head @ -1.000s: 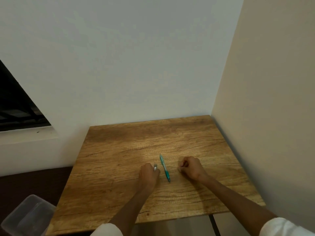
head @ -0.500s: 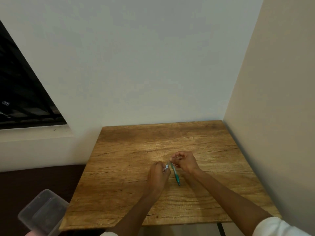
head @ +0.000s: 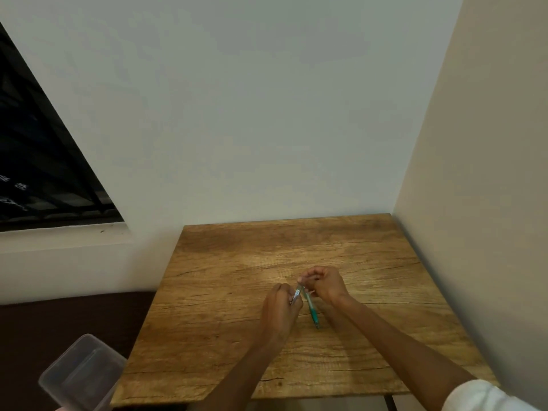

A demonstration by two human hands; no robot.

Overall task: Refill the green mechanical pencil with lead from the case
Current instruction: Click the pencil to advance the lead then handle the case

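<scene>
The green mechanical pencil (head: 312, 310) lies on the wooden table (head: 370, 292), its tip pointing toward me, between my two hands. My left hand (head: 280, 310) holds a small clear lead case (head: 297, 293) upright just left of the pencil's far end. My right hand (head: 324, 284) has its thumb and fingers pinched together at the top end of that case. The pencil's far end runs under my right hand's fingers. Whether the case is open is too small to tell.
Walls close off the table's far and right sides. A clear plastic tub (head: 80, 378) stands on the floor off the table's near left corner. A dark window (head: 44, 161) is on the left wall.
My right hand has moved left from the table to the top of the case that my left hand holds. The view has swung so the table sits further right. The pencil has stayed put.
</scene>
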